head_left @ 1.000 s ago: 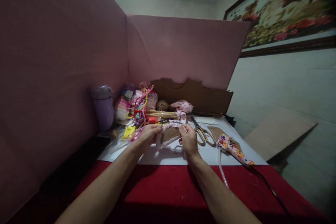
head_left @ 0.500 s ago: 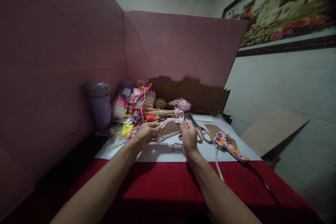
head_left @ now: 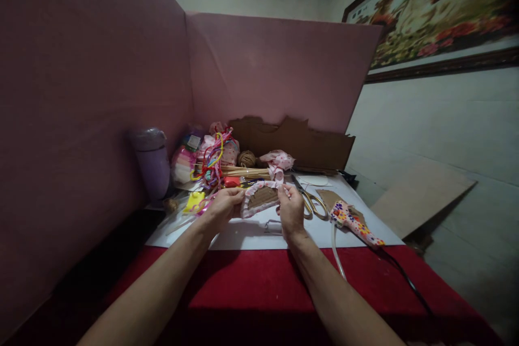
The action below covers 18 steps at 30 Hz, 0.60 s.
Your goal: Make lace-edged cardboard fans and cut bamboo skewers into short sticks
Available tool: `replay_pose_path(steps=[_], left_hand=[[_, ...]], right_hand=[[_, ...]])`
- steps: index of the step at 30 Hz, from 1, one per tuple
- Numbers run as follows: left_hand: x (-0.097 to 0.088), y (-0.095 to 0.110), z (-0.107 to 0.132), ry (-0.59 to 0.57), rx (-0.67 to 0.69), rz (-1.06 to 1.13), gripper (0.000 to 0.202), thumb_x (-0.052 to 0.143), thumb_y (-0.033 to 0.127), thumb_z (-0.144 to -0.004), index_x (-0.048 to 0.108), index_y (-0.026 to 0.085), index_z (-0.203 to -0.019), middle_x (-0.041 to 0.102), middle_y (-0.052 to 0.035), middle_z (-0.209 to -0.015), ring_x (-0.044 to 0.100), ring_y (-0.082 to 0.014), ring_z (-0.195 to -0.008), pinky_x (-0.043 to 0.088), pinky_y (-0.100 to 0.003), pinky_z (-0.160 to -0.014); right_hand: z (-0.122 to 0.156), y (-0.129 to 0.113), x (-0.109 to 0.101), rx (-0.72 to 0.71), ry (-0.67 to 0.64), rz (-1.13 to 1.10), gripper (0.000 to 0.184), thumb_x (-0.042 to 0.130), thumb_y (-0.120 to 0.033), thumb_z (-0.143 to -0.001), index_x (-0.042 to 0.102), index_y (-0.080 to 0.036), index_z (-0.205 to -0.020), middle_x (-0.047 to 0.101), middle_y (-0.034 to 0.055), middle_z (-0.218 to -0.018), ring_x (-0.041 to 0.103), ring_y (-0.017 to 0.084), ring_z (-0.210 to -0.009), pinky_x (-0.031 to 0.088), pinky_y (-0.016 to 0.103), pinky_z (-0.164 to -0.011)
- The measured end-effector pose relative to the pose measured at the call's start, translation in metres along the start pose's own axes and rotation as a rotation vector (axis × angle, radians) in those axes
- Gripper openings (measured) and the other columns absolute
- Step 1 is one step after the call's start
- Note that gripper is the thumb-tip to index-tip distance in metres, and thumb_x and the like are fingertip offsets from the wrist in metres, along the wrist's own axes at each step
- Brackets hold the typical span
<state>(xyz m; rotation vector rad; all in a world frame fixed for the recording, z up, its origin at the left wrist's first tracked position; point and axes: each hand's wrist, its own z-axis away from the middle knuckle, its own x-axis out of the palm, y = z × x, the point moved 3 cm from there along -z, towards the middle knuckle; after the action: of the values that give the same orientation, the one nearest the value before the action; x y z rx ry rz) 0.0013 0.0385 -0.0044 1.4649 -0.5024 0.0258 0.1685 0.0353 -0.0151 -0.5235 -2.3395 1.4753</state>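
Between my two hands is a half-round piece of cardboard [head_left: 263,198], its brown face toward me and its edge wrapped in pink patterned fabric. My left hand [head_left: 225,206] pinches its left end, and my right hand [head_left: 291,208] grips its right end. The piece is held just above the white board [head_left: 247,238]. Gold-handled scissors [head_left: 316,206] lie right of my right hand. Farther right rests a flower-patterned glue gun [head_left: 354,224] with a clear glue stick [head_left: 336,254] at its back, on a scrap of cardboard [head_left: 328,198].
Behind my hands are a bundle of thin sticks [head_left: 247,172], a twine ball [head_left: 246,159], pink fabric [head_left: 279,161] and colourful pipe cleaners [head_left: 214,159]. A purple lidded container [head_left: 152,167] stands at left. Torn cardboard [head_left: 292,143] leans at the back. A black cord [head_left: 405,278] crosses the red cloth [head_left: 251,281].
The view has shifted very slightly. Both hands keep hold of the fabric-edged cardboard, which has tilted a little so its brown face looks slightly different.
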Motion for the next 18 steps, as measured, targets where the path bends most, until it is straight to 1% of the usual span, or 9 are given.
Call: replay_pose_path(steps=[3,5,10,14,17,18], left_hand=[[0.001,0.002,0.000,0.006,0.041,0.002,0.028,0.075,0.031,-0.062,0.064,0.009,-0.074,0.061,-0.0036,-0.062,0.055,-0.0104,-0.049,0.045,-0.023,-0.050],[0.002,0.004,0.001,0.019,0.060,0.012,0.029,0.076,0.032,-0.060,0.064,0.010,-0.075,0.062,-0.0038,-0.064,0.056,-0.0104,-0.050,0.045,-0.023,-0.051],[0.008,0.009,0.005,0.017,0.066,0.016,0.040,0.078,0.021,-0.056,0.064,0.012,-0.092,0.067,-0.0069,-0.079,0.062,-0.0160,-0.062,0.050,-0.029,-0.058],[0.011,0.010,0.010,-0.025,0.023,0.015,0.030,0.073,0.022,-0.063,0.062,0.011,-0.089,0.066,-0.0084,-0.083,0.066,-0.0199,-0.067,0.052,-0.034,-0.064],[0.013,0.010,0.012,-0.075,0.003,0.034,0.025,0.069,0.023,-0.069,0.059,0.012,-0.088,0.066,-0.0111,-0.090,0.067,-0.0239,-0.075,0.052,-0.035,-0.068],[0.014,0.010,0.013,-0.092,-0.002,0.040,0.024,0.068,0.024,-0.071,0.058,0.012,-0.089,0.066,-0.0121,-0.094,0.068,-0.0249,-0.078,0.052,-0.036,-0.069]], right_hand=[[0.002,-0.007,-0.001,-0.022,0.015,0.015,0.037,0.050,-0.050,-0.076,0.061,-0.015,-0.086,0.057,-0.0001,-0.061,0.048,0.013,-0.050,0.036,0.024,-0.046],[0.004,-0.012,-0.001,-0.044,0.020,0.017,0.037,0.049,-0.050,-0.077,0.061,-0.016,-0.086,0.057,0.0002,-0.061,0.049,0.014,-0.051,0.036,0.025,-0.047],[0.007,-0.020,-0.002,-0.073,0.036,0.012,0.037,0.048,-0.050,-0.079,0.060,-0.016,-0.088,0.058,0.0014,-0.062,0.051,0.016,-0.056,0.037,0.025,-0.051],[0.006,-0.019,-0.003,-0.059,0.055,-0.003,0.041,0.046,-0.053,-0.080,0.059,-0.015,-0.092,0.059,0.0022,-0.064,0.051,0.016,-0.056,0.037,0.026,-0.051],[0.005,-0.014,-0.003,-0.041,0.061,-0.031,0.045,0.045,-0.056,-0.080,0.058,-0.016,-0.095,0.058,0.0019,-0.065,0.049,0.014,-0.052,0.036,0.025,-0.048],[0.005,-0.012,-0.002,-0.037,0.043,-0.045,0.046,0.043,-0.056,-0.080,0.057,-0.016,-0.097,0.058,0.0016,-0.065,0.047,0.013,-0.049,0.036,0.024,-0.046]])
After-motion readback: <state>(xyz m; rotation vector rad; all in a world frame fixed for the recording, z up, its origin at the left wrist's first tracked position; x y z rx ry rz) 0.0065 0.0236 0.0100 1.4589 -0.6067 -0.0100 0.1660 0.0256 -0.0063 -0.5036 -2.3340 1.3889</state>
